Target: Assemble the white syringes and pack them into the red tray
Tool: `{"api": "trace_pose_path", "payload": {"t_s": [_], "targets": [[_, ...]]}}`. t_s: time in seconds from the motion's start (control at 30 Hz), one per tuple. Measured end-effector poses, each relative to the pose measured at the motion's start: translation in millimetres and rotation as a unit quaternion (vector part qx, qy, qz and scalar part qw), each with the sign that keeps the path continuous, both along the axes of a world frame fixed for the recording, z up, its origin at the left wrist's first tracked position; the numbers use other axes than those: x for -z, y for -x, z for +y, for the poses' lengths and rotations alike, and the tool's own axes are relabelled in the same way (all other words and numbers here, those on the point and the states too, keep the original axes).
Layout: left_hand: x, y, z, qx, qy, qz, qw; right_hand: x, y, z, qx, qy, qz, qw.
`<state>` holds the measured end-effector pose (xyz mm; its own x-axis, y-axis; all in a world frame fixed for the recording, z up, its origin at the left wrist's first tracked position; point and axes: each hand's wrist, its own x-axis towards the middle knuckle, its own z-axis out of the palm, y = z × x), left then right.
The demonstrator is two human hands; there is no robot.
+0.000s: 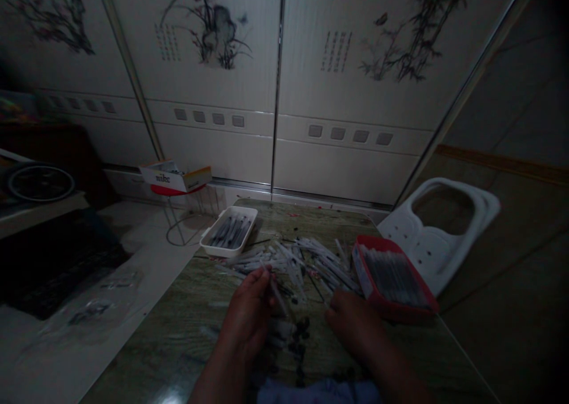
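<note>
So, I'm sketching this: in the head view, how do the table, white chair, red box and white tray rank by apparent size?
Largest to smallest:
1. table
2. white chair
3. red box
4. white tray
The red box is nearer the camera than the white tray, which may exaggerate that gap.

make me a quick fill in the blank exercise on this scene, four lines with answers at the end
Of the tray and the bin, the left hand, holding a tube, is nearer the ____.
The bin's rim, near the right hand, is coloured ____.
The chair stands on the picture's ____ side.
The box sits on a ____.

Missing words: tray; red; right; stool
</note>
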<state>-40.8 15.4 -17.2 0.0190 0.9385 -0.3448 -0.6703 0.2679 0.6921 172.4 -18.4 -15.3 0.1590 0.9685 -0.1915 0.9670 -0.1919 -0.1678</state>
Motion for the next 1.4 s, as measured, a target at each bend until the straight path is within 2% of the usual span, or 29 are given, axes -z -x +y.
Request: {"api": "trace_pose_path", "payload": {"t_s": [0.17,0.43,0.57,0.8,1.07,1.17,1.4], "targets": [[0.3,-0.1,0.9,-0.009,-0.002,0.0,1.0,-0.5,-1.5,-0.2,-0.007,0.014,-0.002,1.0],[-3.9,-2.9,0.0,-0.017,0.012,0.05,0.999,-4.8,3.2,4.4,-0.008,0.043,-0.02,0.999],[-2.7,-2.0,1.4,-0.017,-0.007,0.052,0.998,-8.2,7.8,11.7,-0.019,0.063,-0.032,0.997],[-1.4,-2.1,1.9,-0.027,0.0,0.062,0.998,-17.1,7.9,19.8,-0.042,0.095,-0.031,0.994],[-3.7,-0.8,0.3,-0.011,0.011,0.047,0.999,-31.5,-1.6,9.6,-0.053,0.088,-0.002,0.995],[-3.1,-4.7,-2.1,0.014,0.008,0.052,0.998,-36.8,-3.5,5.2,-0.056,0.074,0.006,0.996],[-5.7,-18.6,-16.4,0.157,-0.064,0.088,0.981,-46.3,18.0,-5.0,-0.086,0.024,0.038,0.995]]}}
